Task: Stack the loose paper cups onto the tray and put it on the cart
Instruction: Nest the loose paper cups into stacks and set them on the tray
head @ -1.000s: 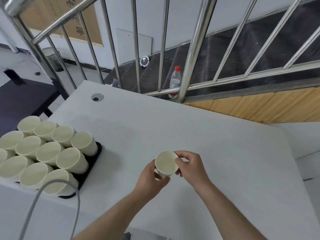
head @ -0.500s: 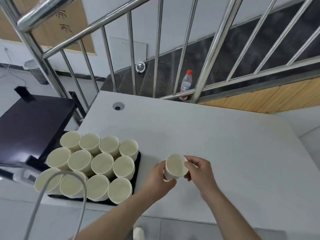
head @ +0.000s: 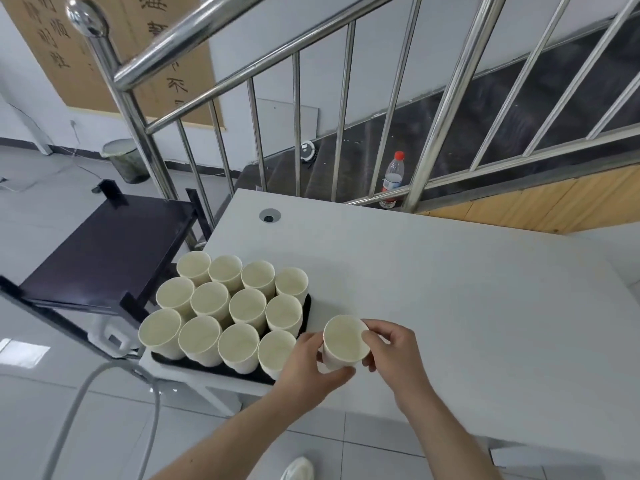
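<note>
The tray [head: 306, 308] shows only as dark strips at its near and right rims; the twelve cups [head: 227, 308] standing on it cover the rest. The left hand [head: 306, 363] hides the tray's near right corner and the lower wall of the held cup [head: 345, 342]. The cart [head: 107, 251] is partly behind the railing [head: 138, 133]. The shoe [head: 298, 469] is cut off by the bottom edge. The bottle [head: 393, 178] label is too small to read.
</note>
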